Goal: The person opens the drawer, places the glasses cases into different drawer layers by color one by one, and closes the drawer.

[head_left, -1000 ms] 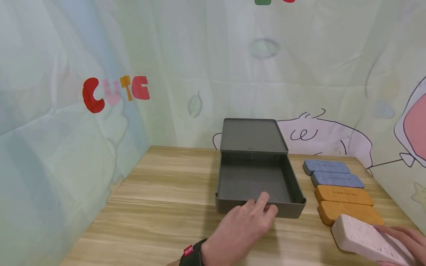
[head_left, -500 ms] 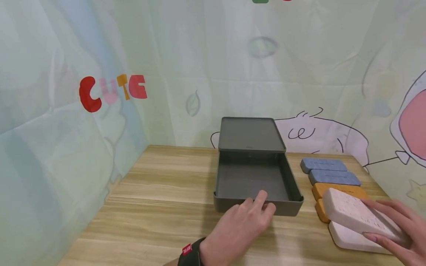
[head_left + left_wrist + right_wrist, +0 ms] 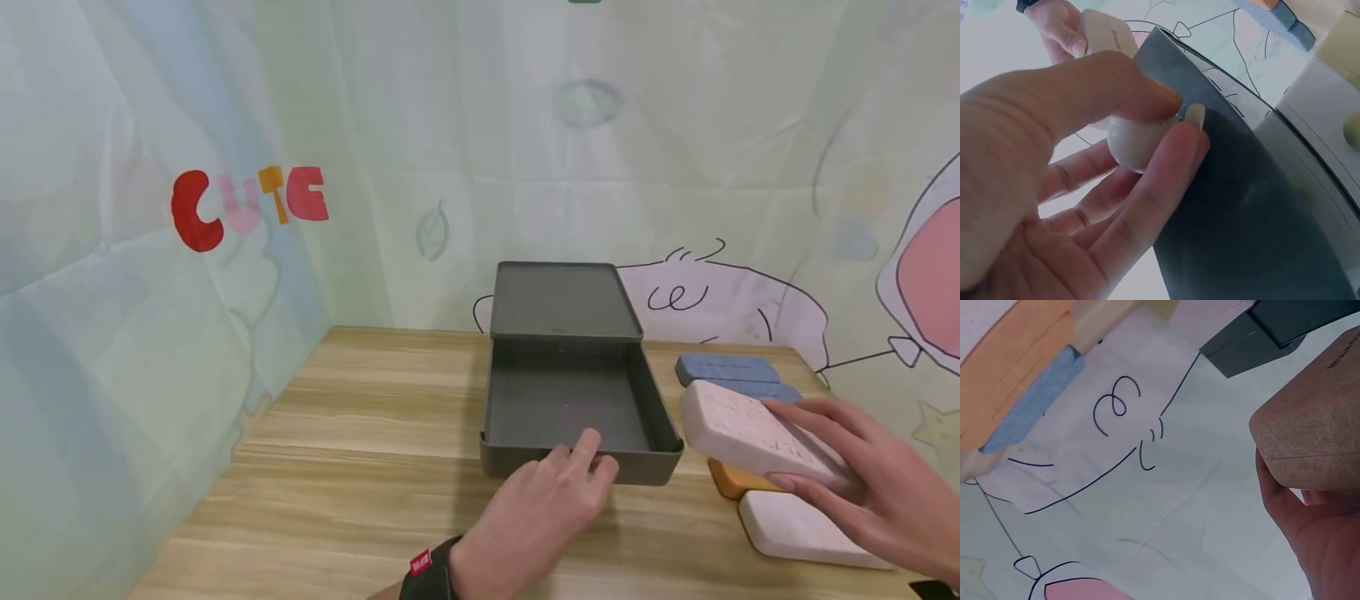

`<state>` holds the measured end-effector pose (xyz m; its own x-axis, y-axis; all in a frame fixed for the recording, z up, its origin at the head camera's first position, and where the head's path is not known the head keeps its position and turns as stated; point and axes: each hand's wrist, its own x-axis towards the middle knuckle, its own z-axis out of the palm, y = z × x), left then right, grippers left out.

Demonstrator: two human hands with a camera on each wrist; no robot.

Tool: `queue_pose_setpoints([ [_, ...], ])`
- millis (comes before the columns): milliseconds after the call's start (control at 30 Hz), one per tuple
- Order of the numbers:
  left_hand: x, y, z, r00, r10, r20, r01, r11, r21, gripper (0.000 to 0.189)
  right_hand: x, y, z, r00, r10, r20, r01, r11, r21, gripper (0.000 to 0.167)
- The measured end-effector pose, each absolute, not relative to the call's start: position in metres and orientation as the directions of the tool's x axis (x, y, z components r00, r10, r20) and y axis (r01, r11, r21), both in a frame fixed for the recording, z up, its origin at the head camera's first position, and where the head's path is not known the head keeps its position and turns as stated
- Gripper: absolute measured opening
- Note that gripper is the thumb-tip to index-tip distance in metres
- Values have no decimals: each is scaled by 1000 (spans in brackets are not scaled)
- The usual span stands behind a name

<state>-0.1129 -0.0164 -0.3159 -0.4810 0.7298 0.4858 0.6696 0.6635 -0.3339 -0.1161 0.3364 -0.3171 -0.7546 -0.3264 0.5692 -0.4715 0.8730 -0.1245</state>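
Note:
My left hand [image 3: 540,512] is at the front of a dark grey drawer [image 3: 648,469], pulled out of its box [image 3: 566,300]. In the left wrist view, thumb and index finger pinch a pale round knob [image 3: 1135,144] on the drawer front. The inside of the drawer is bare. My right hand [image 3: 873,471] grips a whitish glasses case [image 3: 757,429] from its right end, thumb underneath and fingers on top. It is raised beside the drawer's right wall. A seam and small lettering show on this case [image 3: 1310,431] in the right wrist view, where its colour looks brownish.
On the table [image 3: 360,433], another white case [image 3: 802,529] lies at the front right. Behind it are an orange case [image 3: 735,479], partly covered by my right hand and its case, and blue cases [image 3: 727,367]. A printed cloth [image 3: 420,125] hangs behind and at both sides.
My right hand has lifted the white case off the one beneath it and carried it up, left and towards the drawer. The left hand has stayed on the knob.

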Motion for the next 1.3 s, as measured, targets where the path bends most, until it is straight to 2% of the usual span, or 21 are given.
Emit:
queue_pose_setpoints([
  [133,-113,-17,-317,-470,730,496,671,661,-336,16,-122,329,-314,-763,-336,553,-465,878,-109,82],
  [367,-114,-15,-318,-441,724,530,647,666,-371,12,-132,315,-303,-704,-378,602,-534,840,-97,83],
  [600,-114,-16,-319,-428,725,539,630,667,-397,14,-146,296,-291,-699,-399,593,-549,831,-87,80],
  [933,-113,-16,-319,-422,732,535,625,662,-414,12,-165,275,-281,-611,-510,605,-647,763,-10,77],
  [1300,-113,-16,-317,-430,748,506,632,650,-423,13,-184,255,-273,-628,-569,532,-681,732,-20,73],
])
